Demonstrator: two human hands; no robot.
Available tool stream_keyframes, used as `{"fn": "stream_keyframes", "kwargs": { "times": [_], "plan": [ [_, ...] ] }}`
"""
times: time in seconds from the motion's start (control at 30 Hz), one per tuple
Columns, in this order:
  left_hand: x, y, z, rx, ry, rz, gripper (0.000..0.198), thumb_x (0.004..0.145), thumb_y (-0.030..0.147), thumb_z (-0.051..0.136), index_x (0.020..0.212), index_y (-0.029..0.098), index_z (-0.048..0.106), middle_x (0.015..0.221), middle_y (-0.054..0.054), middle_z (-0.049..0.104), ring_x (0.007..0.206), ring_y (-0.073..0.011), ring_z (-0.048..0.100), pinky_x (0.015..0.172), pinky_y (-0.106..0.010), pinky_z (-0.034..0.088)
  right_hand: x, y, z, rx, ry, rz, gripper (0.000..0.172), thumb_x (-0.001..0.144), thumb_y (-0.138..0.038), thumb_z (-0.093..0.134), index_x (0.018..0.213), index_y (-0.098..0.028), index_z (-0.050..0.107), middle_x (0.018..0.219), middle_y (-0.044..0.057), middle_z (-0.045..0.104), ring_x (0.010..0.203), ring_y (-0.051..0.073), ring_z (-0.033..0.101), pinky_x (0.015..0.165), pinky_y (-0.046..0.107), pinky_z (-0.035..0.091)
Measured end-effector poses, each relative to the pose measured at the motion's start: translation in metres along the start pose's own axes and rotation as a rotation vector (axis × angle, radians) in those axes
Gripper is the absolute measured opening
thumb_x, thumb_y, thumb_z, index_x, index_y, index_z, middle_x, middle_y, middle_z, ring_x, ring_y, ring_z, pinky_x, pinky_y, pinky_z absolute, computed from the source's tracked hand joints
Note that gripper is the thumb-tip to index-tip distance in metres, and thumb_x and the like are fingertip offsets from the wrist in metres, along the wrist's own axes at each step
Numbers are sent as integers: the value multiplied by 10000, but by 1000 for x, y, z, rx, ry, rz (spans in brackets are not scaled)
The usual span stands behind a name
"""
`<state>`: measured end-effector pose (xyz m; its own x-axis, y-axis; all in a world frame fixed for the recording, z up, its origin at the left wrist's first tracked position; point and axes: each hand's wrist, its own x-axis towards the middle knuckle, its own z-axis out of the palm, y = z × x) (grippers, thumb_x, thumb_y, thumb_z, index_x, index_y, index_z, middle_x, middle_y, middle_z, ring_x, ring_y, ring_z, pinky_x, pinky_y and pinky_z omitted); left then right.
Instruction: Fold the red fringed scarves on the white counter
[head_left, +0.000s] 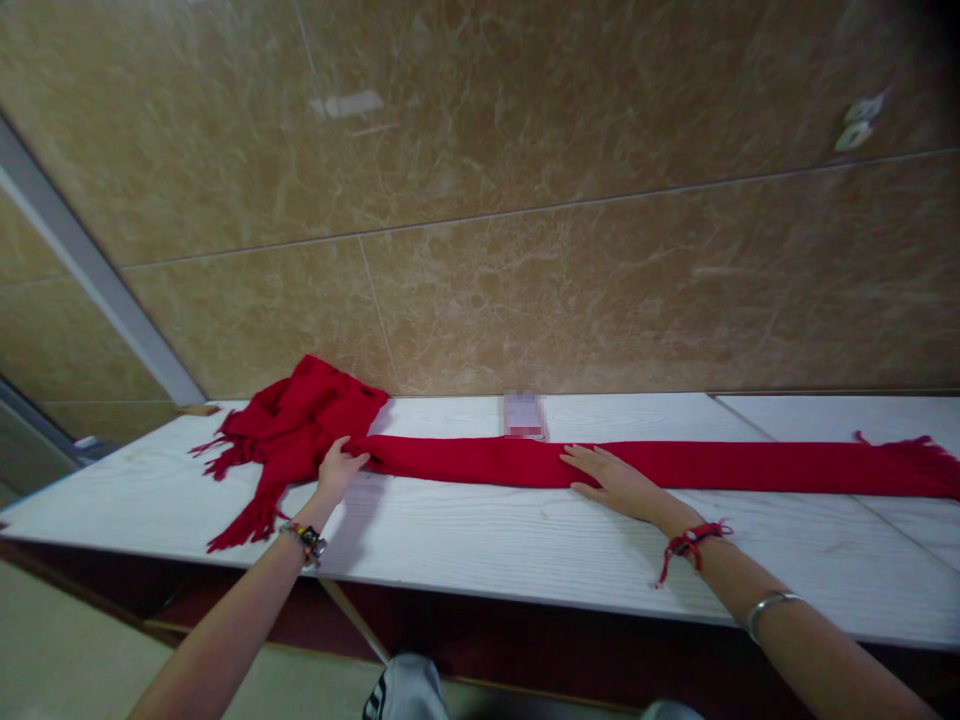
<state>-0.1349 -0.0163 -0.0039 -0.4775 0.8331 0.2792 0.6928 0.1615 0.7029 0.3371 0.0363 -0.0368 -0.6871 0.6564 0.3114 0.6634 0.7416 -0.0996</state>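
Note:
A long red scarf [465, 462] lies in a narrow flat strip along the white tabletop, its fringed end at the far right. At the strip's left end my left hand [340, 468] pinches the red fabric. My right hand [609, 480] rests flat on the middle of the strip, fingers stretched out and palm down. Beside my left hand, at the left, a crumpled heap of red fringed cloth [300, 420] touches the strip; whether it is a separate piece I cannot tell.
A small pixelated card or box [523, 415] lies behind the strip near the wall. A marbled tile wall [570, 290] bounds the white table [465, 540] at the back. Open shelves show below its front edge. A brown piece [196, 410] sits at the back left corner.

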Motion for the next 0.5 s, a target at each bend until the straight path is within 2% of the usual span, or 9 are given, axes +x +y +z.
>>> {"fn": "stream_keyframes", "kwargs": {
  "times": [0.1,0.17,0.27,0.37,0.5],
  "plan": [
    [-2,3,-1,-127,-71,-46,497,819,259,462,1270,119,308,872,-74,630,707,-127,618,639,-249,502,0,0,0,3,-2,9,503,860,-442,370,1285,-181,431,1339,88,408,1231,229,357,1031,417,283],
    [-3,5,-2,-293,-124,-83,488,805,249,488,1254,142,330,886,-72,625,698,-117,614,615,-233,500,0,0,0,17,-3,23,507,853,-446,385,1281,-178,436,1333,93,414,1226,234,364,1024,420,295],
    [-5,4,-2,-547,-143,-122,609,675,199,635,1224,159,374,842,-35,602,638,-103,587,555,-210,482,0,-1,-1,36,-10,28,509,850,-441,390,1281,-174,436,1332,97,416,1222,233,370,1019,421,302],
    [-7,0,-2,-643,-125,-74,720,561,177,711,1211,159,403,824,-5,579,625,-92,566,541,-195,467,0,-1,-1,35,-21,24,508,856,-441,376,1283,-170,433,1336,95,410,1225,229,366,1028,419,287],
    [-9,-8,-5,-756,-194,-20,746,527,176,720,1211,161,424,856,-9,583,656,-95,569,589,-209,472,0,0,0,49,-33,48,526,843,-466,385,1284,-183,433,1344,87,401,1230,238,358,1034,428,275]
  ]
}}
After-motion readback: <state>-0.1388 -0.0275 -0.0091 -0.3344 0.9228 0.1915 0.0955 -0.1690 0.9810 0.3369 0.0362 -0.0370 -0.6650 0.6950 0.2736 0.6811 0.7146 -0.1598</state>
